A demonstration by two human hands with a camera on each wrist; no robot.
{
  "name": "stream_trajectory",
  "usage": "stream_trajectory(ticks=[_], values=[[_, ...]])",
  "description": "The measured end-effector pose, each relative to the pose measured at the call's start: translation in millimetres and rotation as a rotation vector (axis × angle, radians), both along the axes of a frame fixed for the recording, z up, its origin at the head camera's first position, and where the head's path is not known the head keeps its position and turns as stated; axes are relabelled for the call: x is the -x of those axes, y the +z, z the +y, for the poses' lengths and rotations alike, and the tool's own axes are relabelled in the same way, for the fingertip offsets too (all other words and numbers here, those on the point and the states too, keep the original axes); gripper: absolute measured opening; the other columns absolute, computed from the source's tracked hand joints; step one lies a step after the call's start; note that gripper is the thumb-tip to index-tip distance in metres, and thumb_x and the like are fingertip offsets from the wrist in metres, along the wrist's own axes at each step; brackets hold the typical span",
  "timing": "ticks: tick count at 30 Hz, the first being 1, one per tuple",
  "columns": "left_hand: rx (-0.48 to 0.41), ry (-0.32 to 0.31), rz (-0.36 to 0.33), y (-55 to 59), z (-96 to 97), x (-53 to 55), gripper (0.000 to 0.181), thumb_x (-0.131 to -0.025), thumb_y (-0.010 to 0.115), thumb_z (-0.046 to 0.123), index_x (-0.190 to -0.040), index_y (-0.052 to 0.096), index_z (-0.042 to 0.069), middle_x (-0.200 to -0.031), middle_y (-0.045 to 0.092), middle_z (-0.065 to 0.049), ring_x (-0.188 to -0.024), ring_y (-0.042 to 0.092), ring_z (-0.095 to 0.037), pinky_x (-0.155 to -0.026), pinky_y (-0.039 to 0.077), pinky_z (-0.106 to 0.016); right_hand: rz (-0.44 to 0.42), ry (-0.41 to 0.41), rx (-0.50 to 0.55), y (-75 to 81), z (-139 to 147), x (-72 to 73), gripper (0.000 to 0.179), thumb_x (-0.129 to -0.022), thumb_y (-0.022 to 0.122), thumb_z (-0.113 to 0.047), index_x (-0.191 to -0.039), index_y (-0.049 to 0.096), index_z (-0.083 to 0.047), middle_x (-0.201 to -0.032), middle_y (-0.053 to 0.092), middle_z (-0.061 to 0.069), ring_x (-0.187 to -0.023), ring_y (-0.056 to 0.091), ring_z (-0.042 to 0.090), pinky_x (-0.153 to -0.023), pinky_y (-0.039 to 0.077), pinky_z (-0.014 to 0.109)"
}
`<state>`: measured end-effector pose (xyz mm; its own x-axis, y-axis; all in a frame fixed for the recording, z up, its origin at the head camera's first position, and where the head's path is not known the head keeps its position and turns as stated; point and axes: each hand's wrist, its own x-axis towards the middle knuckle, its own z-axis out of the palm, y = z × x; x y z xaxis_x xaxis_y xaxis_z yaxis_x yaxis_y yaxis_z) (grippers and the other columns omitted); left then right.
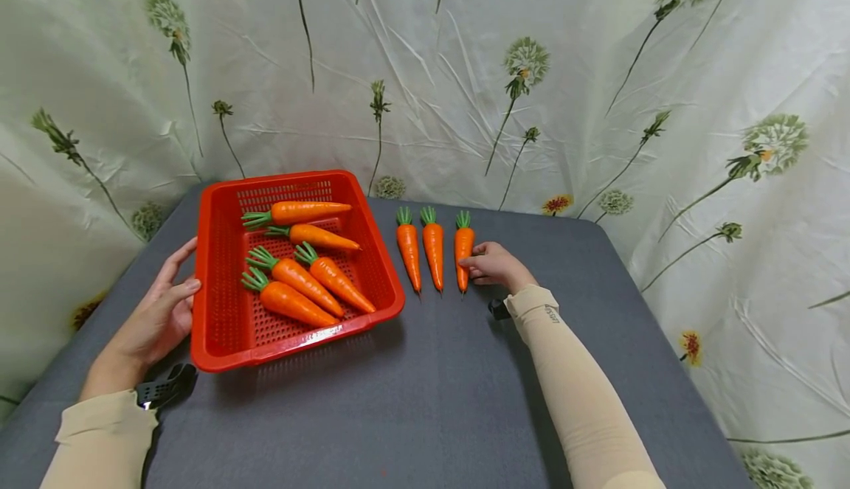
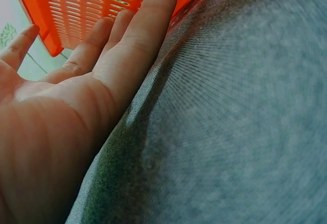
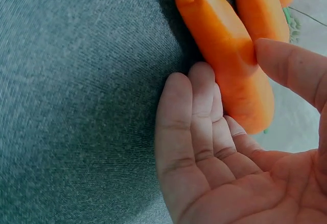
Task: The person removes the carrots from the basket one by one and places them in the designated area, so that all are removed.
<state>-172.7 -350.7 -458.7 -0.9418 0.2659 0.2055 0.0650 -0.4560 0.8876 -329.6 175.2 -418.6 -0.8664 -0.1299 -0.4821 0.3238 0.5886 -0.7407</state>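
Three orange carrots with green tops lie in a row on the grey table [image 1: 432,393]. My right hand [image 1: 473,264] is on the rightmost carrot [image 1: 463,247]; in the right wrist view my right hand [image 3: 232,63] has the thumb on one side and the fingertips [image 3: 202,76] on the other side of this carrot [image 3: 219,30], which lies flat on the cloth. A red perforated basket [image 1: 222,312] holds several more carrots [image 1: 299,212]. My left hand [image 1: 186,268] rests with straight fingers [image 2: 138,25] against the basket's left wall [image 2: 76,4].
The middle carrot [image 1: 433,249] and left carrot [image 1: 408,249] lie close beside the held one. A flowered curtain [image 1: 465,68] hangs behind and around the table. Bare grey cloth stretches in front of the basket and to the right of the carrots.
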Motion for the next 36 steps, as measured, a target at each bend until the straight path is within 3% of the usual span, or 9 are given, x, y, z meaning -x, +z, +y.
stream_trajectory(ticks=[8,17,26,36], values=[[-0.015,-0.002,0.004,-0.8,-1.4,-0.8,0.065,-0.106,0.029,0.0,-0.161,0.011,0.03,-0.13,0.062,-0.001,-0.105,0.07,-0.017,-0.082,0.061,-0.036,-0.003,0.011,0.024,1.2,-6,0.1,0.065,-0.097,0.066,-0.022,-0.148,0.033,0.003,-0.102,0.063,0.007,-0.082,0.065,0.011,-0.083,0.058,0.031],[-0.018,-0.003,0.006,-1.7,-1.7,-0.8,0.065,-0.105,0.029,0.0,-0.16,0.011,0.031,-0.13,0.062,-0.001,-0.105,0.07,-0.016,-0.082,0.061,-0.036,-0.017,0.025,0.043,3.6,-14,-1.6,0.062,-0.097,0.066,-0.021,-0.145,0.035,0.003,-0.096,0.063,0.006,-0.083,0.065,0.013,-0.09,0.058,0.035],[0.002,0.002,0.002,-1.3,-1.6,0.0,0.065,-0.106,0.029,0.001,-0.16,0.011,0.031,-0.129,0.062,0.0,-0.105,0.07,-0.016,-0.083,0.061,-0.035,-0.024,0.051,0.011,6.3,-14,-3.5,0.063,-0.097,0.065,-0.025,-0.145,0.034,0.002,-0.103,0.063,0.008,-0.09,0.065,0.016,-0.098,0.055,0.041],[-0.004,-0.011,0.009,0.2,-0.3,0.4,0.065,-0.106,0.029,0.001,-0.16,0.01,0.031,-0.131,0.062,-0.001,-0.106,0.07,-0.017,-0.082,0.061,-0.036,-0.008,0.039,-0.003,15.5,-10,-4.0,0.068,-0.097,0.064,-0.03,-0.148,0.031,0.002,-0.111,0.061,0.012,-0.099,0.064,0.022,-0.098,0.054,0.042]])
